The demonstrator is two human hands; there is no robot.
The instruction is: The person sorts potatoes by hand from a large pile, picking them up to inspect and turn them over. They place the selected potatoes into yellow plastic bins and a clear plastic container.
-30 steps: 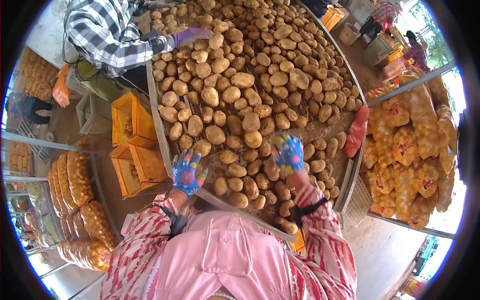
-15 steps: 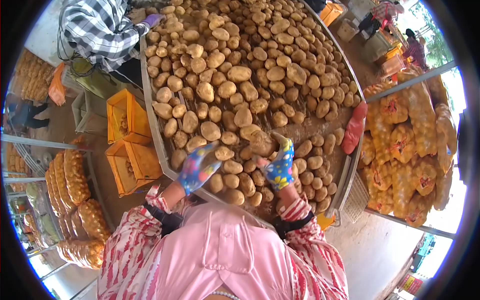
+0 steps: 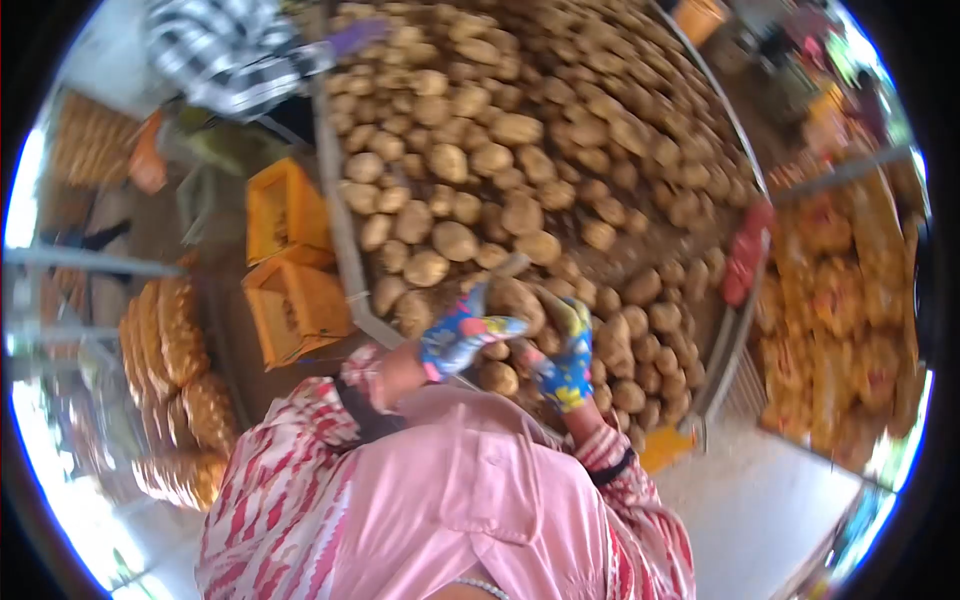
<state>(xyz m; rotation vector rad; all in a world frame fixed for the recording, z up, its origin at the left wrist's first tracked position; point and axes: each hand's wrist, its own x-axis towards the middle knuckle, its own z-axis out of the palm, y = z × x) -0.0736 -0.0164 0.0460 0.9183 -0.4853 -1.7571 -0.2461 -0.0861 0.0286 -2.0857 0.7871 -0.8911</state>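
Note:
Many brown potatoes (image 3: 454, 242) cover a large metal-edged sorting table in front of me. Both my hands wear blue flowered gloves with dirty fingertips and meet at the table's near edge. Between them is a large potato (image 3: 517, 303). My right hand (image 3: 566, 362) grips its right side, thumb below and fingers above. My left hand (image 3: 465, 335) brackets its left side, thumb and fingers apart around it. A smaller potato (image 3: 498, 378) lies just below the hands. Motion blurs the view somewhat.
Two orange crates (image 3: 292, 318) stand left of the table. At the upper left is a co-worker in a checked sleeve (image 3: 225, 60) with a purple-gloved hand (image 3: 357, 37). A red bag-like object (image 3: 748, 252) lies on the right rim. Filled net sacks (image 3: 835, 300) are stacked beyond.
My left hand has moved right to the large potato by my right hand. That potato and my right hand have come nearer my body. The whole view has shifted.

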